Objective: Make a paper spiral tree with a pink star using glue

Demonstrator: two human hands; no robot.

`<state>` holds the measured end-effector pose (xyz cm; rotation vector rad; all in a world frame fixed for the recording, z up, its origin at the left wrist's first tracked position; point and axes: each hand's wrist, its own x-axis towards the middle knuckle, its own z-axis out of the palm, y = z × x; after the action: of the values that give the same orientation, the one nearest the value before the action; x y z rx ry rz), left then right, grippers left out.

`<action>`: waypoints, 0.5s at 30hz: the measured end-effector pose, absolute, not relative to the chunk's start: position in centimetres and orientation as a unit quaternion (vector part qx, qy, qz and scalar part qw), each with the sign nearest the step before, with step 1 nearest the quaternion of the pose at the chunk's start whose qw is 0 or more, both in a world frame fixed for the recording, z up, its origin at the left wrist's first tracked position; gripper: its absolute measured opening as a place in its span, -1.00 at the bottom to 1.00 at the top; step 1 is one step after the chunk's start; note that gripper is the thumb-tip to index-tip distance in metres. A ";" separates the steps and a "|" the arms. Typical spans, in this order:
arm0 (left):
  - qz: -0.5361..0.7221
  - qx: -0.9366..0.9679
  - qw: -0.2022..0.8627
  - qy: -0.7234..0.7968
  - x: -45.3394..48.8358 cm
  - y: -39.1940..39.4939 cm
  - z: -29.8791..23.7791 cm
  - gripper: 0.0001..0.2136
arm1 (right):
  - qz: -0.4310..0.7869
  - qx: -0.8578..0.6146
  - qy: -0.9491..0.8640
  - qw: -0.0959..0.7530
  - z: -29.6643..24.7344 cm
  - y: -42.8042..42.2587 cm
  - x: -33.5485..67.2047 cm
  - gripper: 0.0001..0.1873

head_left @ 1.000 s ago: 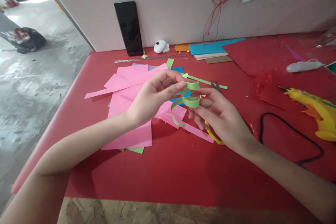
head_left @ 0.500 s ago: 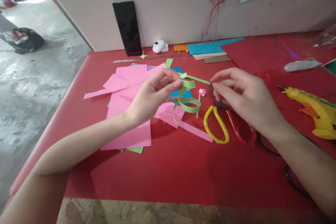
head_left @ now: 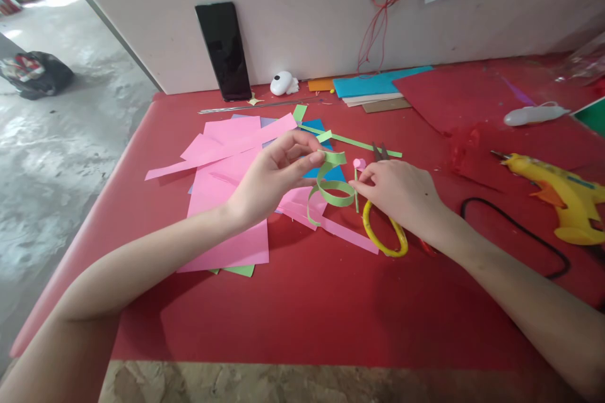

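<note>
My left hand point(head_left: 288, 167) pinches one end of a curled light-green paper strip point(head_left: 336, 196), whose loops hang below the fingertips. My right hand point(head_left: 401, 192) is closed, thumb and finger at the thin green stem of a small pink paper flower point(head_left: 360, 164). Under that hand lie scissors point(head_left: 385, 230) with a yellow and a red handle; their dark blade tips show beyond the knuckles, and the red handle is mostly covered. A straight green strip point(head_left: 363, 142) lies behind the flower. Pink paper sheets and strips point(head_left: 231, 201) spread beneath my left hand.
A yellow glue gun point(head_left: 553, 192) with a black cord rests at the right. Along the back are a phone point(head_left: 224, 50) leaning on the wall, a white figure point(head_left: 282, 83), thin wires point(head_left: 250, 107) and blue paper point(head_left: 378, 82). The table edge runs along the left.
My right hand has moved down and left from the straight green strip to the flower stem, uncovering the scissor blades. The stem has turned slightly. My left hand still holds the curled strip.
</note>
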<state>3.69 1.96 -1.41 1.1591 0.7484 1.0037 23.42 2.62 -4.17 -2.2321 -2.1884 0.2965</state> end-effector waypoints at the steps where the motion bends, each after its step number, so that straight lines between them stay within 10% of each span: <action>1: 0.443 0.509 0.659 0.332 3.7 1.9 -1.4 -0.90 | 0.099 -0.714 -0.693 -0.002 -4.1 2.7 23.5 -0.68; 15: 0.426 0.505 0.673 0.333 3.9 1.6 -1.4 -0.85 | 0.264 -0.703 -0.654 0.093 -2.6 3.6 25.4 -0.73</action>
<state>3.91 1.55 -1.42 1.1366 0.7500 0.9584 25.35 3.65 -2.63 -2.0860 -1.9411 0.7847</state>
